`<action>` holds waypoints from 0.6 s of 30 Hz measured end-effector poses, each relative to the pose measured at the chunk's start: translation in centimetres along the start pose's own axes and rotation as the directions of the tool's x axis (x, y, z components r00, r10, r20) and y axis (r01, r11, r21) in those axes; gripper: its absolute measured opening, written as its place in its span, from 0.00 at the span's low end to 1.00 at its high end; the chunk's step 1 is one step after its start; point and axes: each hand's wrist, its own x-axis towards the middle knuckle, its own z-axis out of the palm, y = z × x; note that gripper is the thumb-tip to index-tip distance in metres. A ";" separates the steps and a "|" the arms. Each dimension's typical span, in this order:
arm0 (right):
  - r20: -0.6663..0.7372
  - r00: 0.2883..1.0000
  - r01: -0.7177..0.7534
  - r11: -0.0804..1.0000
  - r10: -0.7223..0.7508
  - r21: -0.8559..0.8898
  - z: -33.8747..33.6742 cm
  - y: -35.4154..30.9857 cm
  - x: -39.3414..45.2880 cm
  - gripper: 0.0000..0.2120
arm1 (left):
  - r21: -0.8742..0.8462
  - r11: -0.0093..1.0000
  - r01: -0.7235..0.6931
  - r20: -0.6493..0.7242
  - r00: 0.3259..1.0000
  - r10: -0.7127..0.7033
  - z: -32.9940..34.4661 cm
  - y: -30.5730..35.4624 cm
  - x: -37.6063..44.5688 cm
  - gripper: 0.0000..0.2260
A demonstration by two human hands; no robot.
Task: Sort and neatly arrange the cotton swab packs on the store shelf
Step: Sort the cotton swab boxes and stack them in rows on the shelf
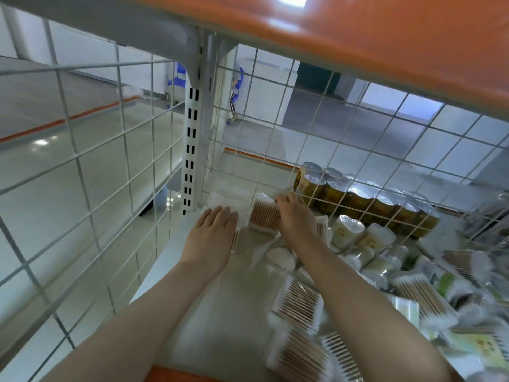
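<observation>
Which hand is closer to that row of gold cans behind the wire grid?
Right. The right hand sits beside the gold cans, holding a wooden-stick swab pack. The left hand lies farther left, by the corner.

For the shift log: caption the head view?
Both hands set swab packs into the shelf's back corner.

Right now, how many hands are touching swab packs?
2: left hand flat on the white plastic pack in the back corner; right hand gripping the wooden-stick swab pack beside it.
</observation>
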 end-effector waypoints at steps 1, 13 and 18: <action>-0.006 1.000 0.002 1.000 -0.002 0.008 -0.1 0.0 -0.1 0.21 | -0.013 1.000 -0.003 -0.014 1.000 0.003 0.0 0.0 0.0 0.24; -0.075 0.997 0.006 0.998 -0.002 0.055 -2.7 0.7 -2.6 0.19 | -0.059 0.997 -0.055 -0.031 0.998 0.053 -0.3 1.9 0.1 0.22; -0.031 0.998 -0.061 0.997 0.062 0.041 -4.4 1.5 -4.2 0.19 | -0.097 0.989 -0.109 -0.097 0.990 0.100 -1.1 3.5 -1.0 0.18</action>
